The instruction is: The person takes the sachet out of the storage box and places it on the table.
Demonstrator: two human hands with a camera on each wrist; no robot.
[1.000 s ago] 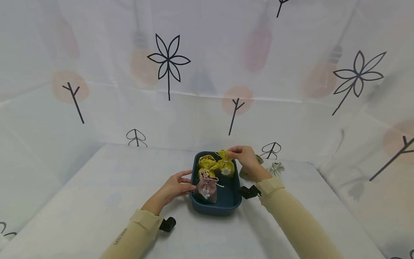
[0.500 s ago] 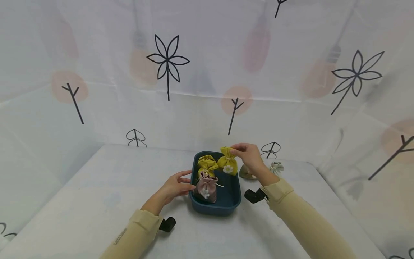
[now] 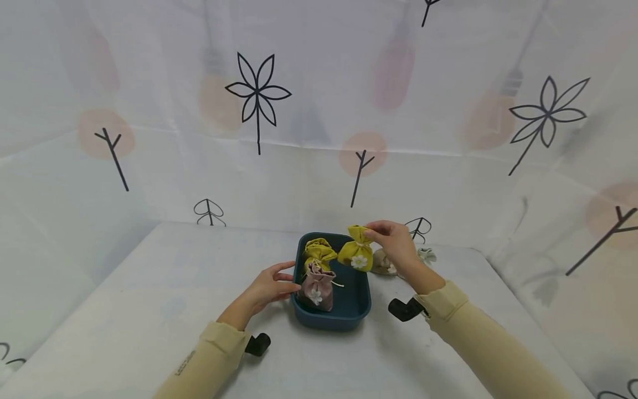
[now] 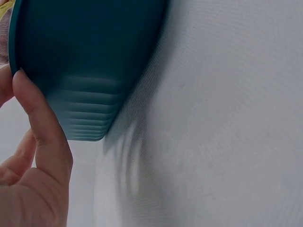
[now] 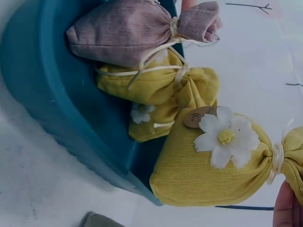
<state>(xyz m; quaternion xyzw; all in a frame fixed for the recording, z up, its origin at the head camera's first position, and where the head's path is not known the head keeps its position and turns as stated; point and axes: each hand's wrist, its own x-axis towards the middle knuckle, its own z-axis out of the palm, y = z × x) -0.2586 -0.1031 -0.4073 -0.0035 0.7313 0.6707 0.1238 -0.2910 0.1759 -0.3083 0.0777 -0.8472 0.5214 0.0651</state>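
My right hand [image 3: 396, 245] pinches the gathered neck of a yellow drawstring pouch [image 3: 355, 256] with a white flower. The pouch hangs over the right rim of a dark blue plastic bin [image 3: 331, 322]. In the right wrist view, this pouch [image 5: 213, 161] fills the lower right, with a fingertip at its neck. My left hand [image 3: 269, 288] grips the bin's left rim; in the left wrist view the thumb [image 4: 40, 111] presses the outer wall. Inside the bin, a dusty-pink pouch [image 3: 321, 296] leans against more yellow pouch fabric [image 3: 319, 252].
A beige-brown pouch [image 3: 381, 263] lies on the white-covered table [image 3: 174, 310] right of the bin, partly behind my right hand. Beyond it is a pale grey-green pouch [image 3: 427, 255], mostly hidden. A printed white cloth backdrop [image 3: 309, 183] stands behind the table.
My right hand has lifted the yellow pouch from the bin's far right corner and carried it right, over the rim. My left hand keeps its place on the bin.
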